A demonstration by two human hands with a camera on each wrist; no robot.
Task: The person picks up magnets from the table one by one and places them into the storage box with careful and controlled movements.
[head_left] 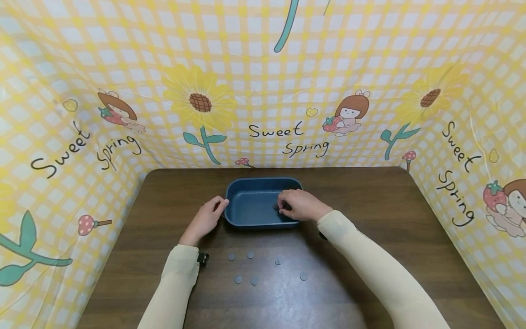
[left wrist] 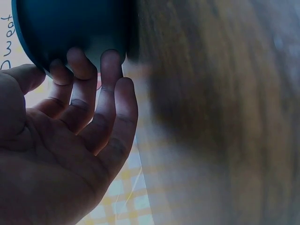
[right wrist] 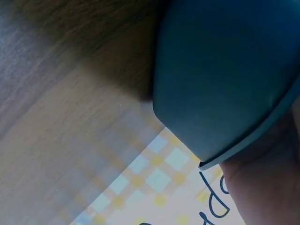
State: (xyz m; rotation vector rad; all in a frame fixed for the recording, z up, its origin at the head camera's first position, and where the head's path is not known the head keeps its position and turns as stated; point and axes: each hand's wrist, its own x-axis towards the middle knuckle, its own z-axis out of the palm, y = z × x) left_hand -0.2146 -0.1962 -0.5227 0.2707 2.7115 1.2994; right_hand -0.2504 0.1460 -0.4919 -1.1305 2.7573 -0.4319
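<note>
A dark blue rectangular plastic basin (head_left: pixel 246 224) with rounded corners sits near the table's back edge. My left hand (head_left: pixel 204 219) holds its left end; in the left wrist view the thumb lies at the rim and the curled fingers (left wrist: pixel 83 70) meet the outer wall. Over the basin's right end reaches my right hand (head_left: pixel 304 205), its fingertips low inside. They pinch a small grey coin (head_left: pixel 276 206). From the right wrist, the basin's outer wall (right wrist: pixel 215 93) hides the fingers, and only part of the hand (right wrist: pixel 262 173) shows past the rim.
Several grey coins lie spread on the brown wooden table in front of the basin, among them a coin (head_left: pixel 254 281) near the middle and a coin (head_left: pixel 303 276) farther right. A yellow checked cloth (head_left: pixel 263 82) with printed flowers surrounds the back and both sides.
</note>
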